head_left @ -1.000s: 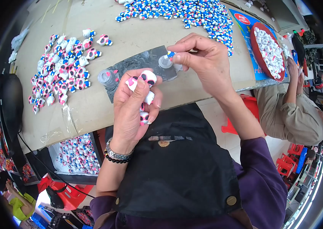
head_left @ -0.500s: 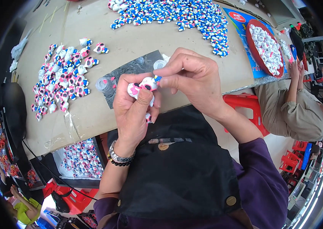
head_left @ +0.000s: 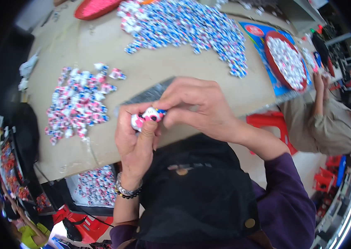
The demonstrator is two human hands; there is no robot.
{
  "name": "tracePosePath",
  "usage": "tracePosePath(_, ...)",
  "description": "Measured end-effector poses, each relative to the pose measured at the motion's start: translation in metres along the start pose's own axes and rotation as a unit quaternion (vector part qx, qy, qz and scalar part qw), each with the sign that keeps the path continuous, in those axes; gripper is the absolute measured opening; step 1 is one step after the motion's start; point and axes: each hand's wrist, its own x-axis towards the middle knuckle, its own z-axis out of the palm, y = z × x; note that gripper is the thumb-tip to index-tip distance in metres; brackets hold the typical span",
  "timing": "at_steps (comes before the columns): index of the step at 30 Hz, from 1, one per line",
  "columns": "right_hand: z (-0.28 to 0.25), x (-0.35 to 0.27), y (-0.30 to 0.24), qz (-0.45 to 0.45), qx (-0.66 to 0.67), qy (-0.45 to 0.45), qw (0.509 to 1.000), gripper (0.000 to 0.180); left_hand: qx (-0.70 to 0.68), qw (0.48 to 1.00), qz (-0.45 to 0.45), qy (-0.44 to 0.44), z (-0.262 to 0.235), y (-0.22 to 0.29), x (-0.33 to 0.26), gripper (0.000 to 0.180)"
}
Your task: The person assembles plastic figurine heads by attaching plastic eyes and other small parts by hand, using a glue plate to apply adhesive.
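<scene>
My left hand (head_left: 133,139) is closed round small white-and-pink toy figurine parts, thumb pressed on top. A white figurine head (head_left: 150,113) with pink and black markings shows between the thumb and fingers. At its right end sits a small blue-and-yellow piece (head_left: 161,111), touching the head. My right hand (head_left: 202,101) pinches around that piece with thumb and forefinger; motion blur hides the exact contact. Under and behind the hands lies a dark grey mat (head_left: 148,93), mostly covered by them. Left of the hands is a pile of figurines (head_left: 78,103) in white, pink and blue.
A large heap of blue-and-white pieces (head_left: 188,31) spreads across the far table (head_left: 101,50). Red trays hold pink pieces (head_left: 98,6) and white pieces (head_left: 285,58). Below the table's left edge stands a box of figurines (head_left: 96,186). Another person (head_left: 325,116) sits at right.
The view has shifted, so the table things appear lower. The blue-and-yellow piece, held at the figurine head before, now sits closer against it. Both hands look drawn nearer to each other.
</scene>
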Motion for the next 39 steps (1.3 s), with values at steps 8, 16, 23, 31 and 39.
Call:
tracePosePath(8,-0.076,0.02,0.072,-0.035,-0.468,-0.036,0.882,0.018,0.407,0.897,0.108,0.133,-0.085,0.029,0.043,0.017)
tracePosePath(16,-0.079,0.018,0.085,-0.029,-0.532,-0.053,0.845,0.018,0.637,0.739,0.145,0.164,-0.14,0.022,0.077,0.017)
tracePosePath(23,-0.065,0.016,0.05,0.251,0.063,0.049,0.965,0.013,0.015,0.988,-0.021,0.151,-0.089,0.044,0.048,0.031)
tracePosePath(31,-0.043,0.002,0.029,0.215,0.062,0.0,0.975,0.012,-0.483,0.848,-0.193,-0.101,-0.023,0.019,0.005,0.049)
tracePosePath(39,-0.038,-0.004,0.032,0.082,-0.146,-0.026,0.986,0.009,-0.435,0.866,-0.234,-0.078,-0.002,-0.003,-0.013,0.037)
